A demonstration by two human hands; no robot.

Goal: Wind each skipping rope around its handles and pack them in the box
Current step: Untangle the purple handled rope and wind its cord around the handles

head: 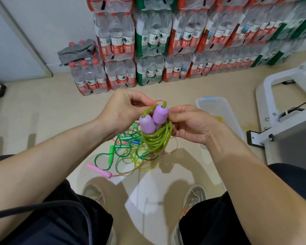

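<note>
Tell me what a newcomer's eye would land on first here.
First, the two purple handles with green rope coiled round them, held mid-frame between the left hand and right hand. Below them lies a tangle of coloured ropes on the floor. Behind, stacked packs of bottled water line the wall.

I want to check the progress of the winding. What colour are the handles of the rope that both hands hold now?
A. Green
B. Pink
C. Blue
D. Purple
D: the left hand and the right hand hold two purple handles side by side, with the light green rope coiled around them, above the tangle of other ropes on the floor.
</note>
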